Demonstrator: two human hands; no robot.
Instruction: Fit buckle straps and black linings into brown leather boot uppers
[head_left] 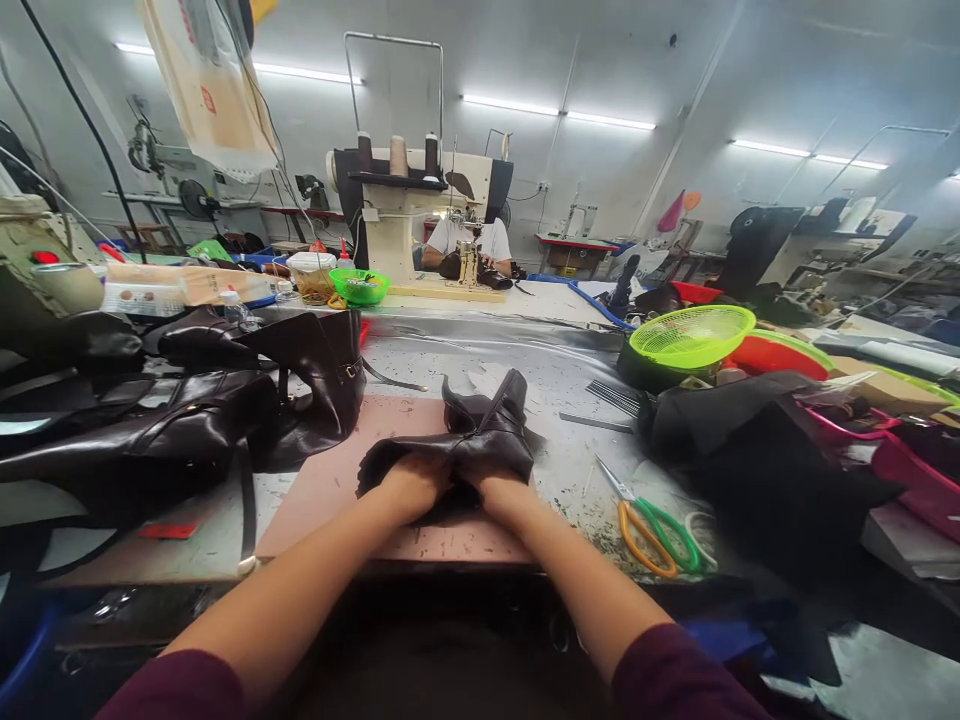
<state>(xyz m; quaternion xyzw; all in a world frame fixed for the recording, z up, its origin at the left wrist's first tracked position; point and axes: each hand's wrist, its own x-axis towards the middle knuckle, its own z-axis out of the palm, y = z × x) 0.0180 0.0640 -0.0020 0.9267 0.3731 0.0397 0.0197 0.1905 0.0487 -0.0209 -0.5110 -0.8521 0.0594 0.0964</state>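
Both my hands reach into a dark brown leather boot upper (495, 437) above a pinkish work board (315, 510). My left hand (421, 478) grips the leather on the left side, under a fold. On the right, my right hand (491, 482) holds the upper close to its opening. The leather hides the fingertips of both hands. The upper's narrower part points up and away from me, and a strap crosses it.
More dark boot uppers (180, 420) are piled at left. Scissors with orange and green handles (656, 535) lie at right, near black material (757, 490) and a green basket (691, 335). Beyond stands a sewing machine (390, 225) with a person (480, 240) behind it.
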